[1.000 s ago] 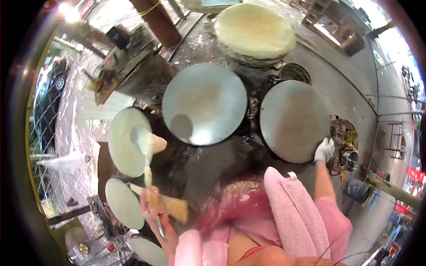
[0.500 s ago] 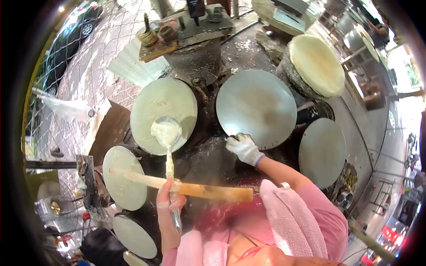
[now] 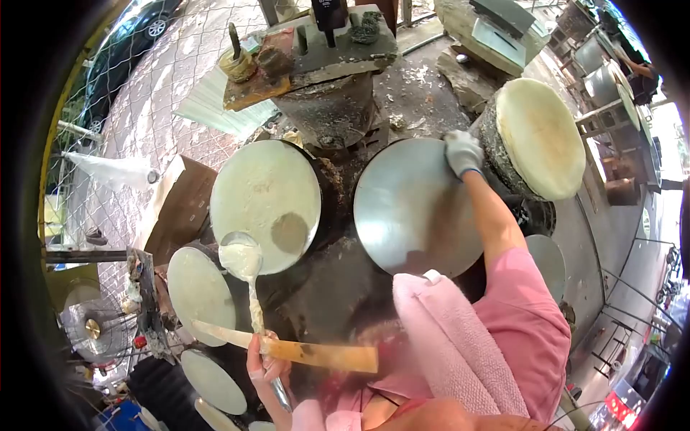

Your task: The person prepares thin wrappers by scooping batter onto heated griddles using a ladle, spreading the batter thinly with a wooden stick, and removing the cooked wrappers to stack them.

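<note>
My left hand point(image 3: 267, 363) is closed round the handle of a metal ladle point(image 3: 243, 248), whose bowl and neck are coated in pale batter. A long, flat wooden spatula point(image 3: 316, 353) lies crosswise in the same hand. The ladle's bowl overlaps the near rim of the left round griddle point(image 3: 262, 179), which is covered by a thin pale layer. My right hand point(image 3: 463, 152), in a white glove, is at the far right rim of the bare grey middle griddle point(image 3: 410, 208). Its fingers look curled; what they hold, if anything, is hidden.
A thick stack of pale round sheets point(image 3: 539, 136) stands right of my right hand. Smaller griddles, one left griddle point(image 3: 201, 294) among them, lie nearby. A cluttered stand point(image 3: 330, 65) is behind. Wire fencing point(image 3: 158, 93) and a cardboard box point(image 3: 180, 205) are on the left.
My right hand has moved from the middle griddle's near left edge to its far right rim. The ladle and spatula have shifted slightly left and towards me. The camera view has shifted too.
</note>
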The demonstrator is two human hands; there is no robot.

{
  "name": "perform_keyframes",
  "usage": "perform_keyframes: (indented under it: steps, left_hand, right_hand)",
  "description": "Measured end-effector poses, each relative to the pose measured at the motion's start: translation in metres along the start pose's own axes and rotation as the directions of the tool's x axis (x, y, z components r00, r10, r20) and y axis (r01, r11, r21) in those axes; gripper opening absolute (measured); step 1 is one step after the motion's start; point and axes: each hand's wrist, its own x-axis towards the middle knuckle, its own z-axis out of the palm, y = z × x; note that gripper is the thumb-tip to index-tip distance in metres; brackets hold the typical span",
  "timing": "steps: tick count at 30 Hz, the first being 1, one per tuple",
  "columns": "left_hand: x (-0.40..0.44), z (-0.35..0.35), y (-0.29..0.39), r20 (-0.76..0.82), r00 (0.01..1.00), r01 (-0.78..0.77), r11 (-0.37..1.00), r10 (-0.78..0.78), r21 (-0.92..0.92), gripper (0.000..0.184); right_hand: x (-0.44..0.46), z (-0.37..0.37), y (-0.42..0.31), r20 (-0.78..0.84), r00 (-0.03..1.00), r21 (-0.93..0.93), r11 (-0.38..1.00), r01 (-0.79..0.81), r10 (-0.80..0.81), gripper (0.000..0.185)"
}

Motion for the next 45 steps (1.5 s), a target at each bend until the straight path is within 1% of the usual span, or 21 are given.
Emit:
perform_keyframes:
  steps: [7,11,15,20,21,23,25,26,27,29,31,32,34,36,37,38,39,40,42,44,45]
  left_hand:
    - [0.002,-0.022,0.022,0.092,0.989,0.1,0.988,-0.112,0.119,0.038]
    - [-0.009,-0.049,0.034,0.136,0.972,0.176,0.976,-0.193,0.126,0.038]
    - [-0.028,-0.074,0.046,0.13,0.946,0.269,0.942,-0.297,0.199,0.037]
    - [-0.05,-0.091,0.034,0.111,0.94,0.292,0.929,-0.323,0.228,0.036]
    - [-0.056,-0.089,0.027,0.108,0.941,0.29,0.93,-0.32,0.228,0.036]
    - [-0.069,-0.084,0.011,0.059,0.96,0.257,0.942,-0.275,0.216,0.036]
    - [-0.079,-0.081,-0.012,-0.035,0.974,0.225,0.953,-0.223,0.204,0.036]
    - [-0.072,-0.096,-0.012,0.101,0.928,0.343,0.929,-0.358,0.139,0.037]
    - [-0.076,-0.096,-0.024,0.103,0.936,0.315,0.932,-0.336,0.178,0.039]
    - [-0.081,-0.097,-0.052,0.362,0.832,0.329,0.9,-0.42,0.287,0.037]
    - [-0.098,-0.099,-0.093,0.286,0.932,0.12,0.935,-0.222,0.334,0.034]
    - [-0.112,-0.1,-0.116,0.25,0.963,0.001,0.932,-0.098,0.361,0.035]
    - [-0.143,-0.095,-0.166,0.2,0.963,-0.258,0.818,0.178,0.514,0.042]
    - [-0.167,-0.101,-0.203,0.184,0.942,-0.337,0.781,0.282,0.525,0.05]
    - [-0.172,-0.117,-0.204,0.174,0.953,-0.3,0.861,0.249,0.411,0.051]
    - [-0.182,-0.126,-0.212,0.168,0.961,-0.261,0.921,0.22,0.288,0.051]
    - [-0.206,-0.096,-0.248,0.002,0.951,-0.291,0.895,0.308,0.338,0.051]
    - [-0.235,-0.04,-0.297,-0.161,0.905,-0.308,0.866,0.395,0.393,0.05]
    - [-0.257,-0.046,-0.315,-0.219,0.865,-0.314,0.828,0.451,0.465,0.047]
    - [-0.267,-0.113,-0.293,0.103,0.918,-0.369,0.727,0.384,0.58,0.056]
    - [-0.276,-0.124,-0.294,0.113,0.907,-0.388,0.698,0.406,0.602,0.058]
  right_hand:
    - [-0.191,0.039,0.142,-0.351,0.884,0.258,0.94,-0.225,0.308,0.027]
    - [-0.313,0.048,0.104,-0.497,0.846,0.394,0.919,0.021,0.194,0.027]
    - [-0.381,0.055,0.007,-0.563,0.735,0.513,0.857,-0.047,0.378,0.033]
    - [-0.431,0.045,-0.075,-0.272,0.938,0.697,0.716,0.039,0.214,0.027]
    - [-0.435,0.043,-0.084,-0.224,0.965,0.781,0.617,0.097,0.133,0.023]
    - [-0.432,0.084,-0.077,0.224,0.963,0.962,0.194,-0.193,-0.151,0.025]
    - [-0.45,0.015,-0.055,0.047,0.986,0.897,0.441,0.029,-0.159,0.033]
    - [-0.459,0.001,-0.028,0.014,0.991,0.856,0.514,0.056,-0.13,0.043]
    - [-0.474,-0.039,0.002,0.05,0.997,0.906,0.422,-0.018,-0.066,0.055]
    - [-0.499,-0.066,0.082,-0.242,0.967,0.899,0.393,0.192,0.081,0.067]
    - [-0.533,-0.099,0.177,-0.088,0.951,0.964,0.264,0.007,0.296,0.071]
    - [-0.545,-0.107,0.228,-0.228,0.888,0.953,0.276,0.121,0.398,0.067]
    - [-0.565,-0.077,0.343,-0.426,0.696,0.83,0.555,0.048,0.577,0.053]
    - [-0.581,-0.037,0.454,-0.439,0.53,0.826,0.558,-0.08,0.726,0.04]
    - [-0.592,-0.019,0.511,-0.334,0.514,0.748,0.554,-0.366,0.79,0.037]
    - [-0.591,-0.024,0.543,-0.235,0.477,0.752,0.47,-0.463,0.847,0.037]
    - [-0.59,-0.02,0.573,-0.216,0.498,0.627,0.51,-0.588,0.84,0.041]
    - [-0.587,-0.014,0.599,-0.216,0.53,0.577,0.545,-0.608,0.82,0.046]
    - [-0.574,-0.001,0.63,-0.195,0.586,0.491,0.595,-0.636,0.787,0.055]
    - [-0.567,-0.009,0.64,0.041,0.658,0.379,0.597,-0.707,0.752,0.071]
    - [-0.563,-0.021,0.635,0.156,0.649,0.315,0.585,-0.747,0.745,0.076]
